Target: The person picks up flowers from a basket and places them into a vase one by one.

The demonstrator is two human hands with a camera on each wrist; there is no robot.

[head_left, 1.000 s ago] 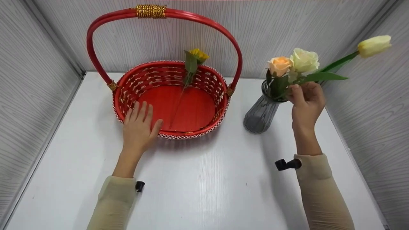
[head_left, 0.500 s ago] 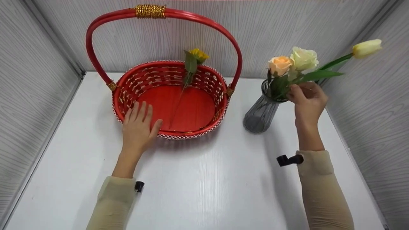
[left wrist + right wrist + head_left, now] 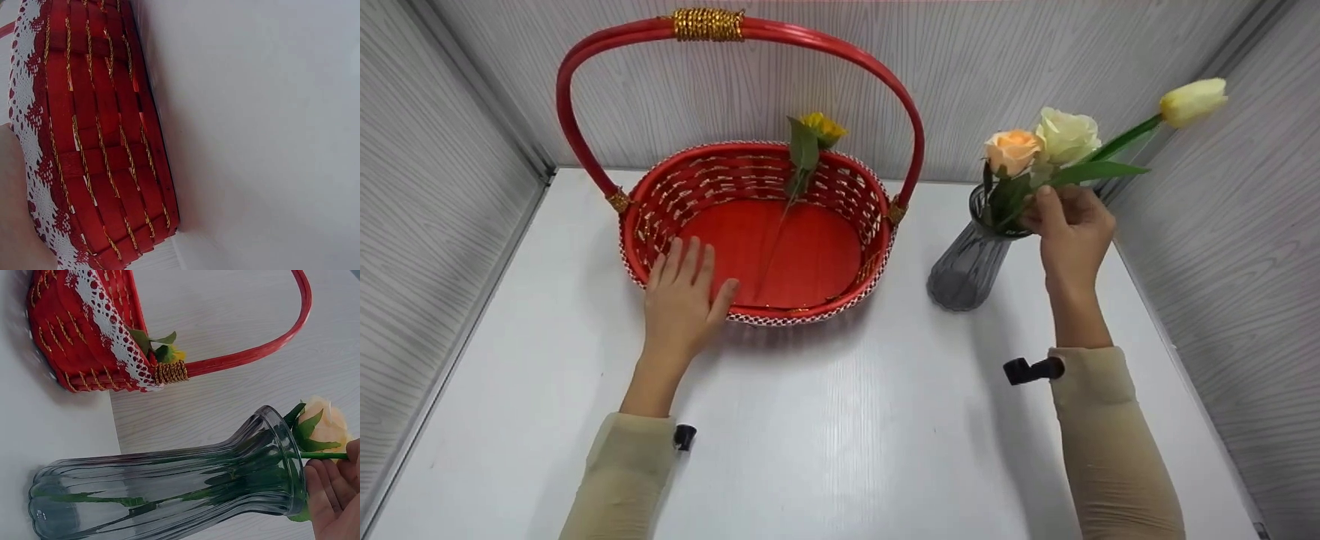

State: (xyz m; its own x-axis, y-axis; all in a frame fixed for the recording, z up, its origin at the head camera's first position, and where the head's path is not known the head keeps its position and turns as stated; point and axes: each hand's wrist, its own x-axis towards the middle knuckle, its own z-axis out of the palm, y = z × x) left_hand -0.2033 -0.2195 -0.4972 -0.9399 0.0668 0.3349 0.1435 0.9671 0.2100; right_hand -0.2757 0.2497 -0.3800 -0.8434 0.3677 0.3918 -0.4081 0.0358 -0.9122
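Note:
My left hand [image 3: 679,304] lies over the near left rim of a red woven basket [image 3: 784,259], fingers straight and spread. In the left wrist view the basket's lace-trimmed wall [image 3: 107,140] fills the left side, with part of the hand at its rim. My right hand [image 3: 1072,232] pinches the green stem [image 3: 323,455] of a pale yellow tulip [image 3: 1192,103] at the mouth of a grey ribbed glass vase [image 3: 969,274]. A peach rose [image 3: 1012,152] and a cream rose [image 3: 1067,136] stand in the vase. Stems show through its glass in the right wrist view.
A yellow flower [image 3: 823,129] leans on the basket's back rim, its thin stem reaching down to the basket floor. The tall red handle [image 3: 840,48] with gold wrapping arches over the basket. Wood-grain panels [image 3: 960,82] enclose the white table [image 3: 840,450] at back and sides.
The tulip's bloom has swung left, closer to the roses, as my right hand shifts slightly at the vase mouth. My left hand keeps its place on the basket rim.

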